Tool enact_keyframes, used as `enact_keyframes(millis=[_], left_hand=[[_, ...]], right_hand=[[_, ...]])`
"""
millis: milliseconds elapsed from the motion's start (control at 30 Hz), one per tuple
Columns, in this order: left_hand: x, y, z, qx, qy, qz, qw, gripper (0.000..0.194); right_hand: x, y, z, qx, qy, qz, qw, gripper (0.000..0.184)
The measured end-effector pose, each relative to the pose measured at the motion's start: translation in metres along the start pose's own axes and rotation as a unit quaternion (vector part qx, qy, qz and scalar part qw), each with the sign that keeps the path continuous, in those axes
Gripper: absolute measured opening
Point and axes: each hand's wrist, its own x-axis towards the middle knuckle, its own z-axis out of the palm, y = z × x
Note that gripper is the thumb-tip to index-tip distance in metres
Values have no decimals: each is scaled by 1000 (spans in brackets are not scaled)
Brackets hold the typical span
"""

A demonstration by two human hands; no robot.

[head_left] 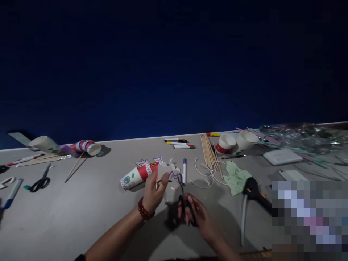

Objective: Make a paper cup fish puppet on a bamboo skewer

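Note:
My left hand, with a beaded bracelet on its wrist, pinches a piece of white paper that bears a purple zigzag outline. In my right hand is a pair of black-handled scissors, its fingers through the loops. The blades point up and meet the right side of the paper. Just beyond my left hand lies a decorated paper cup, white and red with green and blue drawings, on its side. Paper cut-outs with purple outlines lie by it. A purple-capped marker is right of the paper.
Several markers lie at the back. Wooden sticks, white paper rings, paper cups and green paper are on the right, near a black glue gun. Other scissors and a striped cup figure lie left.

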Motion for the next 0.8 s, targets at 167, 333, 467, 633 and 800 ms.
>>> enact_keyframes(millis=[167, 333, 467, 633, 800], left_hand=[[1, 3, 0, 1, 14, 13, 1000, 27], [2, 6, -1, -7, 13, 28, 999, 26], [2, 10, -2, -4, 2, 17, 1000, 30], [2, 13, -1, -11, -3, -7, 1000, 35], [1, 8, 2, -36, 0, -22, 999, 33]], right_hand=[[5, 1, 1, 31, -31, -10, 999, 52], [6, 10, -3, 45, -29, -13, 998, 51], [7, 15, -3, 45, -26, 0, 999, 54], [8, 10, -2, 32, -9, 11, 999, 54], [7, 9, -3, 12, 4, 9, 1000, 52]])
